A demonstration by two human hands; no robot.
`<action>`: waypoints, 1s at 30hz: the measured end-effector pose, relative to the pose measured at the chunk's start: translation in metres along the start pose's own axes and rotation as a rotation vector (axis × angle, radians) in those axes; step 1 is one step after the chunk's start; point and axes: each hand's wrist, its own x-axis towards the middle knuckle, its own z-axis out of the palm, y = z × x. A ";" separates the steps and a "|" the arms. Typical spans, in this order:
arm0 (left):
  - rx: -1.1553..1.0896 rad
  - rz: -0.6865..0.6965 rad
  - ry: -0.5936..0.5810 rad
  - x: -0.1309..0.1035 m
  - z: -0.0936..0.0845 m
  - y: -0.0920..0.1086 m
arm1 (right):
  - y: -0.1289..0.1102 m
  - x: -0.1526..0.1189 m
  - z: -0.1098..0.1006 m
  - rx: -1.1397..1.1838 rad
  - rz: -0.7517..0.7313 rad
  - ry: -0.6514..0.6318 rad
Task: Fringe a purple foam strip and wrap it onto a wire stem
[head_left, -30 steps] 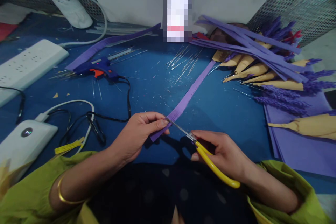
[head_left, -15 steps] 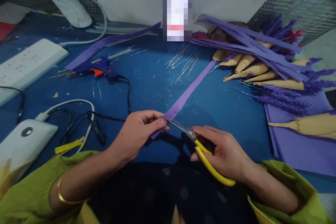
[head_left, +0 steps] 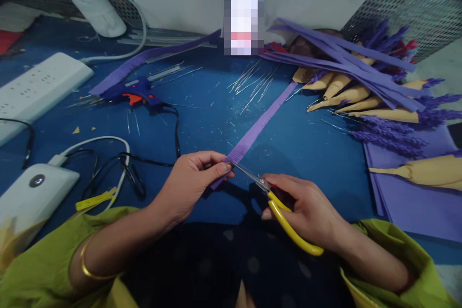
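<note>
My left hand (head_left: 198, 175) pinches a long purple paper strip (head_left: 254, 131) near its lower end, thumb on top. Fine slits run along one edge of the strip, which stretches away toward the upper right. In my right hand (head_left: 306, 207) are scissors with yellow handles (head_left: 288, 228). Their blades (head_left: 247, 172) reach the strip's edge beside my left thumb; whether the tips are parted is too small to tell.
At left lie a glue gun (head_left: 132, 94), a power strip (head_left: 43, 84), a power bank (head_left: 39, 187) and cables. Thin wires (head_left: 249, 79) are scattered mid-table. Purple strips (head_left: 335, 55), wrapped purple flower stems (head_left: 391, 130) and purple sheets (head_left: 418, 202) are at right. A phone (head_left: 244, 9) stands behind.
The left hand and the lower end of the strip have shifted slightly to the right. The scissors have hardly moved.
</note>
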 end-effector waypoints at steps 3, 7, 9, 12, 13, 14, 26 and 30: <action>-0.006 -0.007 0.000 0.000 0.000 0.000 | -0.001 0.000 -0.001 -0.006 -0.015 -0.010; -0.006 -0.008 -0.005 0.001 -0.001 -0.001 | -0.001 -0.001 -0.002 -0.013 -0.032 -0.004; -0.008 -0.008 -0.006 0.001 -0.002 -0.002 | 0.000 -0.001 -0.001 -0.013 -0.037 0.001; -0.004 -0.004 -0.007 0.001 -0.002 -0.003 | 0.000 -0.001 0.001 -0.007 -0.027 0.018; -0.001 -0.004 -0.009 0.001 -0.001 -0.003 | 0.000 -0.001 0.002 -0.008 -0.022 0.023; 0.003 -0.004 -0.012 0.001 -0.001 -0.002 | 0.000 -0.002 0.002 -0.011 -0.018 0.026; 0.032 -0.010 -0.030 0.001 -0.001 -0.003 | 0.000 -0.001 -0.001 -0.032 -0.040 -0.008; 0.043 -0.014 -0.030 0.002 -0.001 -0.003 | -0.001 0.000 -0.002 -0.037 -0.048 -0.009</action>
